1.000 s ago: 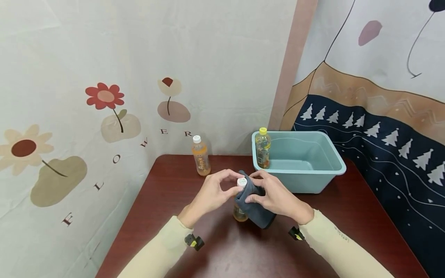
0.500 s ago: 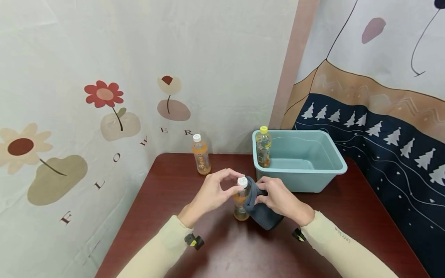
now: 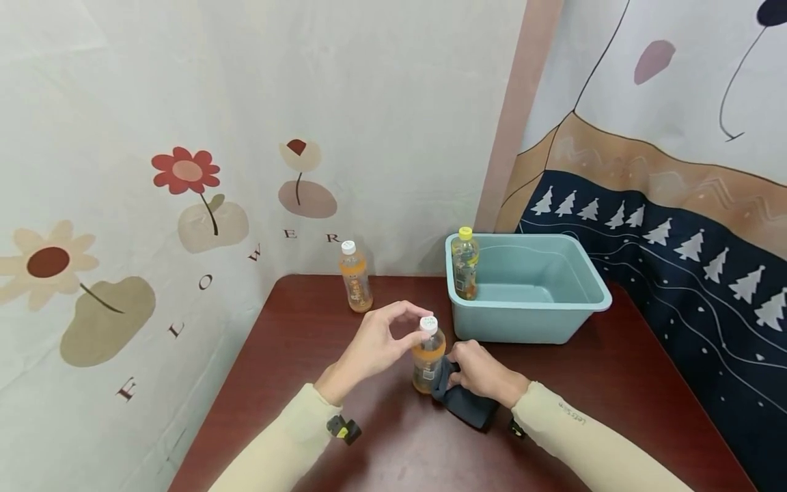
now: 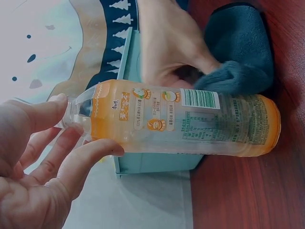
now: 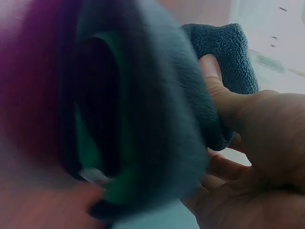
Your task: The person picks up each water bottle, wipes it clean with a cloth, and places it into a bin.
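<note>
At the middle of a dark red tabletop (image 3: 289, 369), a person steadies an upright orange-labelled drink bottle (image 3: 427, 365) with the left hand (image 3: 378, 345), its thumb and fingers curled about the neck just beneath the white cap (image 3: 428, 324). Gripping so high probably serves to stop the bottle tipping while leaving its sides bare to the other hand. Beside the lower part of the bottle, the right hand (image 3: 482, 371) grips a bunched, dark grey-blue terry cloth (image 3: 472, 408), thumb pressed into a fold; the fabric appears to touch the plastic, though blur in the right wrist view hides the exact contact. Bunching likely gives a firm pad to rub with, the loose end hanging toward the person, where it cannot be told whether it meets the wood. Just behind the hands, to the right, sits a pale teal bin (image 3: 522, 321), its mouth facing up and within easy reach; a yellow-capped bottle (image 3: 465, 265) stands at its left end, perhaps to save room for more. Near the table's back edge, a second white-capped bottle (image 3: 356, 280) stands upright and untouched, apparently set there to stay clear of the elbows.
</note>
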Motion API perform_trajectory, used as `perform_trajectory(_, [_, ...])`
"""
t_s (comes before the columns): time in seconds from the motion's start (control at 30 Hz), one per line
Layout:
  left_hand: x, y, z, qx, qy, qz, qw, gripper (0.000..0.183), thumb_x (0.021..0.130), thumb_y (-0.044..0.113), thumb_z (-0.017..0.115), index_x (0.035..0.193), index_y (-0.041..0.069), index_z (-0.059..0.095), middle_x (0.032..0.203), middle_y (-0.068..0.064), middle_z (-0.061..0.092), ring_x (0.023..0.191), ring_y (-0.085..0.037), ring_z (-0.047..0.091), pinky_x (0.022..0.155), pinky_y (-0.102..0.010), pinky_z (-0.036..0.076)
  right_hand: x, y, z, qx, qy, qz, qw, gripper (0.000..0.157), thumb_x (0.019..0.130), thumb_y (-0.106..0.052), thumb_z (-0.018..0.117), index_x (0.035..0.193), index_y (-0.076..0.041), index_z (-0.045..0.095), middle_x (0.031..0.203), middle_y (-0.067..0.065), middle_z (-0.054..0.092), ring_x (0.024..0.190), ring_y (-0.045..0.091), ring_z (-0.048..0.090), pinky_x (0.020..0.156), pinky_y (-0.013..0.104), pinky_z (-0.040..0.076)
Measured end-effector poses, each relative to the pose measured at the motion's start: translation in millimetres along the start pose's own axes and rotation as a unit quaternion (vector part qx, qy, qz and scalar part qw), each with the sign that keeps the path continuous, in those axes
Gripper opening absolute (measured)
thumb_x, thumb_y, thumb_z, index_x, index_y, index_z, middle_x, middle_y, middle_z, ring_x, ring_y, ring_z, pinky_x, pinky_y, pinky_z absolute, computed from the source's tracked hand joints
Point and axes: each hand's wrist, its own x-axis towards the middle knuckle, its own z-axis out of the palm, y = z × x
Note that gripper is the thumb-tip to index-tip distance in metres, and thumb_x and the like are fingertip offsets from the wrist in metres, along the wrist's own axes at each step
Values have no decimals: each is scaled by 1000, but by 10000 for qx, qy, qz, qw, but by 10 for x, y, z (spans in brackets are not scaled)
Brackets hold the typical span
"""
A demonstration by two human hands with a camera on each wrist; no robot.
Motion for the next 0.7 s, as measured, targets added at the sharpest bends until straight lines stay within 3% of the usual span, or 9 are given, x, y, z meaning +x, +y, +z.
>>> perform_trajectory(0.13, [2, 2, 8, -39, 3, -7, 10000, 34, 101, 19, 94, 132, 29, 84, 128, 6, 86, 123, -19, 81, 111, -55, 66, 0, 57, 66, 79, -43, 70, 9999, 15, 91, 5, 95, 97, -9, 91, 94, 7, 88, 87, 9, 79, 65, 18, 49])
perform_trajectory(0.33, [-17, 5, 9, -3, 4, -25, 10000, 33, 101, 20, 94, 132, 30, 84, 128, 7, 85, 123, -24, 81, 110, -52, 66, -18, 57, 53, 391, -6, 178, 9991, 15, 94, 4, 93, 93, -12, 91, 92, 5, 87, 85, 6, 77, 65, 18, 49])
perform_trajectory(0.53, [-22, 19, 16, 98, 51, 22, 9999, 34, 101, 20, 95, 132, 30, 84, 123, 8, 85, 116, -18, 79, 105, -41, 65, -50, -50, -127, 641, 178, 230, 9975, 18, 97, 2, 90, 101, -16, 93, 100, 1, 89, 100, 15, 80, 78, 22, 58])
perform_trajectory(0.7, [-14, 13, 12, 93, 66, 49, 9999, 34, 101, 19, 94, 132, 29, 84, 123, 7, 85, 115, -16, 79, 105, -40, 65, -46, -176, -344, 567, 403, 301, 9971, 20, 99, -3, 91, 109, -19, 94, 98, -3, 84, 98, 11, 76, 77, 22, 57])
